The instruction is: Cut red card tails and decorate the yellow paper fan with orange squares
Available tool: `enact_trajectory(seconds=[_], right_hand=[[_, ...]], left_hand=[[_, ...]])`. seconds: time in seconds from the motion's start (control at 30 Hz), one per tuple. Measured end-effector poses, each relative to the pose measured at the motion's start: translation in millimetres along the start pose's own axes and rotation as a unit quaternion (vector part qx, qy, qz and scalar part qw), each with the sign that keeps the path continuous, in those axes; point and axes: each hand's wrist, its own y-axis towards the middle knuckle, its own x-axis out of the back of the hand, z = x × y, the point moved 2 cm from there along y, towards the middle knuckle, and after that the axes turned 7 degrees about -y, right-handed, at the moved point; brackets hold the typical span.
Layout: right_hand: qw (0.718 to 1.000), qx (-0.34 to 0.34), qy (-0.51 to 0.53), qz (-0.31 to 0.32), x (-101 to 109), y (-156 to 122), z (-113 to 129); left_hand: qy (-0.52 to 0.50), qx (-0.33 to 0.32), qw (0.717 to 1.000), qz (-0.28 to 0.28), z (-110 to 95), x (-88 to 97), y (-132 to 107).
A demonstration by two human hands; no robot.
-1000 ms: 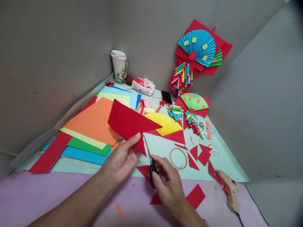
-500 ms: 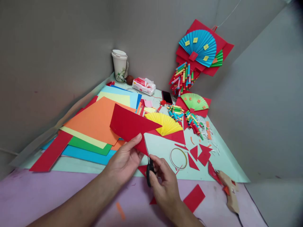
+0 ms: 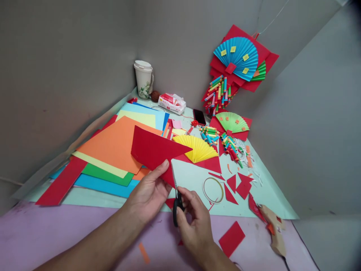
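Note:
My left hand (image 3: 152,190) pinches a red sheet of paper (image 3: 155,148) between thumb and fingers, holding it up over the table. The sheet has a notch cut into its right side, with a pointed tip reaching right. In my right hand (image 3: 194,218) is a pair of scissors with black handles (image 3: 177,207). Their blades point up and away, along the lower right edge of the red paper near my left fingers. Just behind the sheet's tip lies a yellow folded paper fan (image 3: 196,146) on red paper.
Coloured paper sheets (image 3: 113,145) are stacked at left. A tape roll (image 3: 213,190), red scraps (image 3: 244,186) and a glue gun (image 3: 273,229) lie at right. Behind are a white cup (image 3: 143,79), a tissue pack (image 3: 172,103), a phone (image 3: 199,116) and a hanging fan decoration (image 3: 237,58).
My right hand and the scissors have shifted slightly down and left along the red paper's edge. My left hand keeps its hold almost unmoved.

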Motion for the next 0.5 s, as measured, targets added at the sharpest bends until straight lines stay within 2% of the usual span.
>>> enact_trajectory(seconds=[0.23, 0.5], right_hand=[[1.000, -0.009, -0.005, -0.021, -0.6, -0.9, 2.5], [1.000, 0.003, -0.012, -0.013, -0.7, -2.7, 0.8]], left_hand=[[0.002, 0.003, 1.000, 0.006, 0.1, -0.5, 0.6], [0.023, -0.002, 1.000, 0.019, 2.4, 0.0, -1.3]])
